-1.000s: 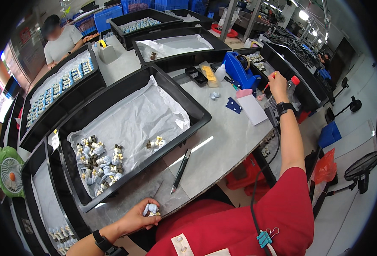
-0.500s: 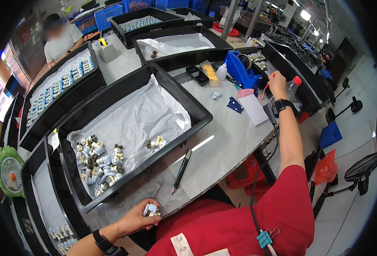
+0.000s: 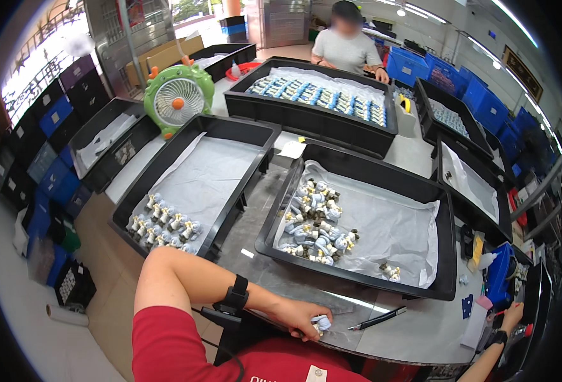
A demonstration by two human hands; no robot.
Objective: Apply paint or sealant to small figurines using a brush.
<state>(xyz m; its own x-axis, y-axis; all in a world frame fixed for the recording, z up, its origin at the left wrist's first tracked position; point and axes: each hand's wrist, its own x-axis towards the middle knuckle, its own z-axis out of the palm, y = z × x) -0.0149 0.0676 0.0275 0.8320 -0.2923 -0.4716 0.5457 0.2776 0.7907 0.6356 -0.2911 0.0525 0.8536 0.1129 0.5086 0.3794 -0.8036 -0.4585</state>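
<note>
My left hand [image 3: 298, 316] curls around a small pale-blue figurine [image 3: 321, 323], pinning it against the worktop [image 3: 414, 331] edge for steadiness, while my right hand [image 3: 513, 316] stretches far right beside the blue bin [image 3: 498, 275], its grip unreadable.

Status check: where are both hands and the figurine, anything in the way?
Left hand closed on small figurine at table edge. Right hand far right by blue bin, grip unclear. Black pen lies between them.
</note>
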